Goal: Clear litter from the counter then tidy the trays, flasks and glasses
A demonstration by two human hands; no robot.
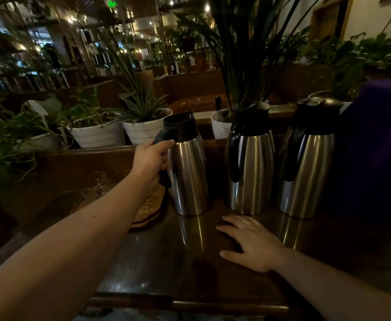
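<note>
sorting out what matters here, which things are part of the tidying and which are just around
Part of the job: left flask gripped by left hand; middle flask; right flask; woven trays; glass.
Just around: potted plants; purple object.

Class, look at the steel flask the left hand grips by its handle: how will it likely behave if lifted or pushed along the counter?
The leftmost flask is tall on a modest base and already looks tilted, so it may tip. Its polished steel on the glossy counter should slide easily. Weight depends on contents, which are hidden; the left hand should expect either.
</note>
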